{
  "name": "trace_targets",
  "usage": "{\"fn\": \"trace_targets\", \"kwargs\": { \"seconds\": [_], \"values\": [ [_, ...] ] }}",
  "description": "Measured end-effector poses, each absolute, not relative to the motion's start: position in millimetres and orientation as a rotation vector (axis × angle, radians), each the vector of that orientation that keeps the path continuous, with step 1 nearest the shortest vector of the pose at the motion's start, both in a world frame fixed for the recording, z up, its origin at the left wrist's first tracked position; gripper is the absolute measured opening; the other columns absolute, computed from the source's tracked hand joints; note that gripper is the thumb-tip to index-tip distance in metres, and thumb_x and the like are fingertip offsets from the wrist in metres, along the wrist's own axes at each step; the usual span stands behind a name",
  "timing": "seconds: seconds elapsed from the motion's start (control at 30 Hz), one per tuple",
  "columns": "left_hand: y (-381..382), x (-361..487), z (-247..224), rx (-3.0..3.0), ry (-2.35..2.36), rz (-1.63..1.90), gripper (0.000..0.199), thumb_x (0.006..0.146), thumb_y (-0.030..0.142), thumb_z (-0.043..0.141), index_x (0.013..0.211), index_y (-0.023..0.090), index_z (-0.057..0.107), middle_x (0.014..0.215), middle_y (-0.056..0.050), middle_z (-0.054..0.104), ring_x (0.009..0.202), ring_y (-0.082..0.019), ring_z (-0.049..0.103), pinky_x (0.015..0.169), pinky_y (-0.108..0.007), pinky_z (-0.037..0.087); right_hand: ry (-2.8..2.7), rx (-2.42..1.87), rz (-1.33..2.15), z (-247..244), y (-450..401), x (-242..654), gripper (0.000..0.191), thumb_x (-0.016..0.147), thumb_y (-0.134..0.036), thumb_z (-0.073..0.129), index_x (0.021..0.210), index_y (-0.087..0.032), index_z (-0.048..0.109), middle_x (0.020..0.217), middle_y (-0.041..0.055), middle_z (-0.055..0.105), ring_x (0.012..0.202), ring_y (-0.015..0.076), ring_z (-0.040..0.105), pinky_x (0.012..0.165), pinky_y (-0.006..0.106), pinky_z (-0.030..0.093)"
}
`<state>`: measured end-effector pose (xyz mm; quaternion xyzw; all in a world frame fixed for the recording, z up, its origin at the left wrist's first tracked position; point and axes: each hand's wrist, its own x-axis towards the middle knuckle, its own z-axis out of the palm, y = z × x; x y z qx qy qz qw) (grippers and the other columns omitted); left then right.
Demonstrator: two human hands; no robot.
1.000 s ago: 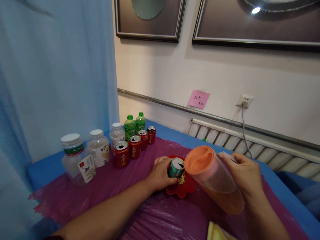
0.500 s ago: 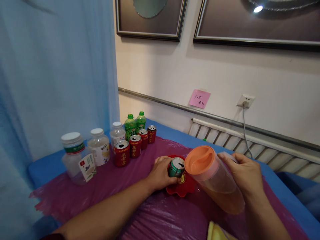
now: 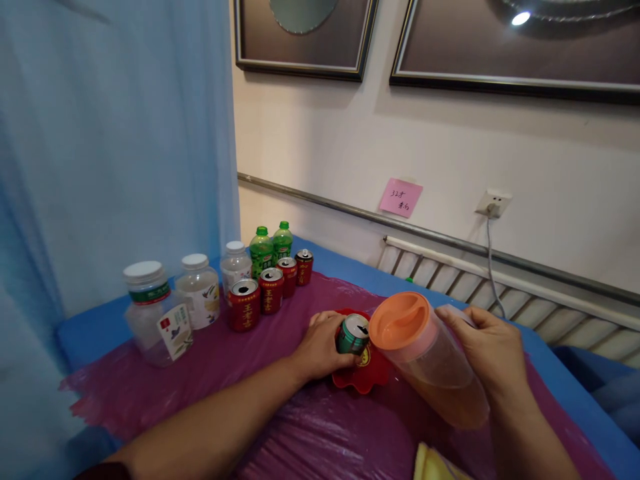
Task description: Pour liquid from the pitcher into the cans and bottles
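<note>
While a pale-blue fabric curtain hangs beside the white wall, a crinkled, shiny purple plastic sheet covers much of the blue bench. The right hand, closed around its handle, tilts a translucent plastic jug (brownish liquid inside) with a round orange lid. Over a wavy-rimmed red dish, the left hand curls around a small green metal can, just beside that lid.

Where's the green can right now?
In the head view, the green can is slightly right of centre, held in the left hand over the red dish, just left of the orange lid of the tilted pitcher.
</note>
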<state>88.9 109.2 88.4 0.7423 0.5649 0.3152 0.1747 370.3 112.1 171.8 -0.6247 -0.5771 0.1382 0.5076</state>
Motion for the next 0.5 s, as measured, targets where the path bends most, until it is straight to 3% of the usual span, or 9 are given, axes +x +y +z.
{"fn": "trace_targets", "kwargs": {
  "seconds": [0.5],
  "values": [
    [107.5,89.8,91.3,2.104,1.592,0.886,0.07,0.057,0.045,0.088,0.122,0.029,0.066,0.122,-0.005,0.066,0.119,-0.033,0.054,0.105,-0.045,0.038,-1.396,-1.501,0.319,169.5,113.0,371.6,0.058,0.067,-0.071,0.073,0.051,-0.021,0.048,0.053,-0.0041,0.036,0.052,0.0117,0.035,0.042,0.023,0.028]
  ]
}}
